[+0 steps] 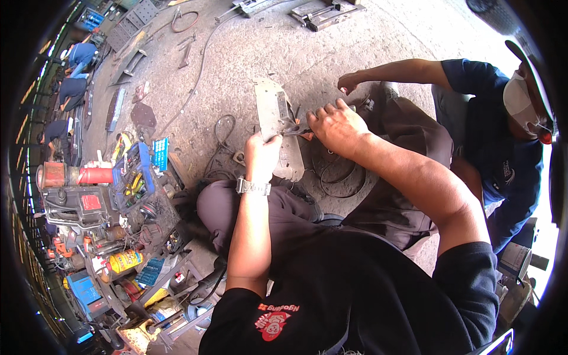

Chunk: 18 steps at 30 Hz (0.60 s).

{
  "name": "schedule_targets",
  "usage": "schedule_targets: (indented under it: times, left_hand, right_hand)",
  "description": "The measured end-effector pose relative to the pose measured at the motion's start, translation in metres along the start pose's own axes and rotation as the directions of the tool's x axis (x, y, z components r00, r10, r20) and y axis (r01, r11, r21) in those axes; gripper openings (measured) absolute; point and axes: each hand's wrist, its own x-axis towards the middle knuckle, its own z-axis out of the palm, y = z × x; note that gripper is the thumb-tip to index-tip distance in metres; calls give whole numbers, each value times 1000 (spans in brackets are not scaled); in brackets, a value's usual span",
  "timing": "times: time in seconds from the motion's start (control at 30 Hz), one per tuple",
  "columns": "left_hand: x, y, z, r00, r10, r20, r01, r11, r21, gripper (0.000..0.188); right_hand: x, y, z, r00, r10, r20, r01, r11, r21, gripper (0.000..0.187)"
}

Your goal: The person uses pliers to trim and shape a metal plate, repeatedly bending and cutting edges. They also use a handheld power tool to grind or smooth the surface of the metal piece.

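Observation:
My left hand [262, 155], a watch on its wrist, is closed with thumb and fingers pinching one end of a small dark metal piece [290, 129]. My right hand [338, 124] is closed at the other end, its fingers wrapped round something mostly hidden by the palm; its kind I cannot make out. A bit of orange shows just below the right fingers. Beneath both hands a long pale flat plate [269, 97] with rounded ends lies on the concrete floor, a darker metal strip on it. Looped dark cable [343, 192] lies beside my knees.
At the right a person in a dark blue shirt [506, 148] crouches close, one hand [350, 81] near mine. On the left stand a blue tool tray [133, 183], a red cylinder [94, 176], a yellow can [125, 261] and a blue box [89, 294]. Steel frames [325, 13] lie farther off.

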Motion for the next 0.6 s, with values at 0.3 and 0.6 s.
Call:
schedule_targets:
  times: [0.3, 0.6]
  left_hand:
    - [-3, 0, -5, 995, -48, 84, 48, 999, 3, 20]
    - [-7, 1, -2, 981, 66, 185, -74, 996, 40, 28]
  right_hand:
    - [-1, -8, -4, 999, 5, 34, -5, 1000, -10, 35]
    - [-4, -7, -13, 978, 10, 209, -14, 1000, 18, 34]
